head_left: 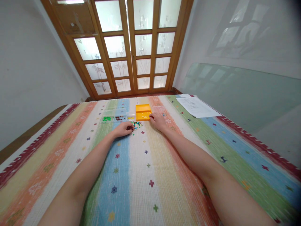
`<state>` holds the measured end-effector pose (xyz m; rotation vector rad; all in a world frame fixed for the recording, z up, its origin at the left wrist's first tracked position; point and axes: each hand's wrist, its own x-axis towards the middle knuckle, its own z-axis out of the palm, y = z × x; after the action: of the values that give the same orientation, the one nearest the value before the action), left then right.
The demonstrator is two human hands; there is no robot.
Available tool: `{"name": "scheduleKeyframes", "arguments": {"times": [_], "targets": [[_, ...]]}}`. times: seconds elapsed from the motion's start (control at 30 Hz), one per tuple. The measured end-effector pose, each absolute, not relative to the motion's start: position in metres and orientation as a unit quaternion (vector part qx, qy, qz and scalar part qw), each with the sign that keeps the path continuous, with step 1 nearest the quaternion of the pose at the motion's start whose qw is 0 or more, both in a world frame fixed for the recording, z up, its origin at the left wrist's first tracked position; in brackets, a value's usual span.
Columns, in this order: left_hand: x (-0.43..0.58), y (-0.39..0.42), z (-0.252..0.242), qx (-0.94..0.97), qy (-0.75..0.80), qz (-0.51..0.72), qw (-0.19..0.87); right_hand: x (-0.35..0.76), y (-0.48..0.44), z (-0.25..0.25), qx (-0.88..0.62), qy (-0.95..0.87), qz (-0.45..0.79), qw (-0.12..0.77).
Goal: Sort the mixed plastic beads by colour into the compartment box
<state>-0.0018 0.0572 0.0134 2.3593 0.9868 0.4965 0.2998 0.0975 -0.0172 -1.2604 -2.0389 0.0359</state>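
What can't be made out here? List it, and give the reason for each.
Head view: whether the left hand pinches a piece; its curled fingers hide it.
Head view: whether the right hand, at the yellow box, holds anything; its fingertips show too small.
Head view: the count of loose pieces; too small.
Head view: the print on the white paper; too small and blurred.

My bare left arm [91, 164] angles forward from the lower left, my left hand [122, 129] turned inward with fingers curled toward the thumb. My right arm [188, 150] stretches in from the lower right, my right hand [158, 121] slightly farther forward, its fingers bent.
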Motion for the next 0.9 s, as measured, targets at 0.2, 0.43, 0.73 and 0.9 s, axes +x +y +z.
{"name": "scheduleKeyframes", "arguments": {"times": [0.2,0.43,0.73,0.9], "targets": [[-0.008,0.059,0.013,0.872,0.359,0.189,0.275,0.299,0.096,-0.017,-0.487,-0.795,0.010,0.362],[-0.009,0.061,0.013,0.888,0.345,0.183,0.244,0.298,0.094,-0.015,-0.497,-0.795,0.014,0.347],[-0.014,0.066,0.014,0.890,0.319,0.171,0.279,0.299,0.094,-0.014,-0.491,-0.796,0.011,0.354],[-0.014,0.067,0.012,0.878,0.325,0.185,0.300,0.300,0.094,-0.015,-0.495,-0.793,0.005,0.354]]}}
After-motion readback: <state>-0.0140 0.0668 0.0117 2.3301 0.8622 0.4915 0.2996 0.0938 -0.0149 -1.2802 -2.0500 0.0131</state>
